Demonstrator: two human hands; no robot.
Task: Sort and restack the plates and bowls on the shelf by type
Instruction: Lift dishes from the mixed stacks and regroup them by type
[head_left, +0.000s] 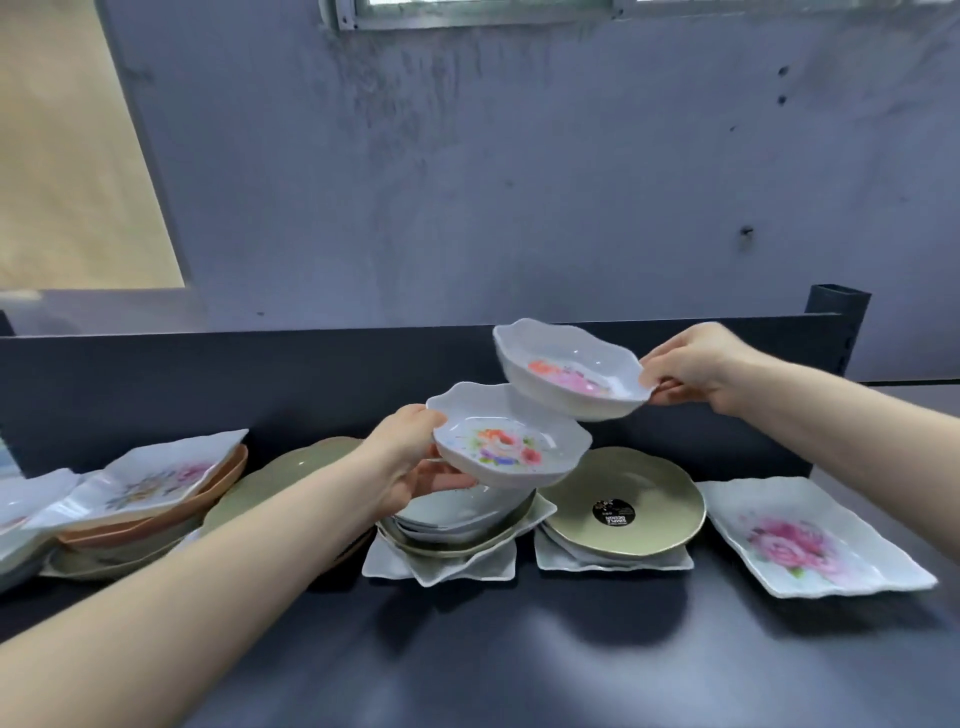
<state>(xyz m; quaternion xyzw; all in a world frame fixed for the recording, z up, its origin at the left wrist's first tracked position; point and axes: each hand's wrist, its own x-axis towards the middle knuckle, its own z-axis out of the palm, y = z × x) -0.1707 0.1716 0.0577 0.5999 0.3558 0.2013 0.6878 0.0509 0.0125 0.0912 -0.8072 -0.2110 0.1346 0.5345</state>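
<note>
Two matching white scalloped floral bowls, pinched by their rims, one in the left hand (410, 457) over the mixed middle stack (457, 535), one in the right hand (691, 369) just above, presumably for nesting.

The two white scalloped floral bowls (511, 441) (571, 371) look like smooth, glossy melamine-type plastic. The olive-green round plate (649, 514) has a soft satin sheen and carries a glossy black round sticker (615, 512). The white rectangular plate with a pink rose (815, 535) shines smoothly. The dark shelf surface (571, 649) is smooth, semi-matt. The grey wall (519, 182) is rough, stained, matt.
</note>
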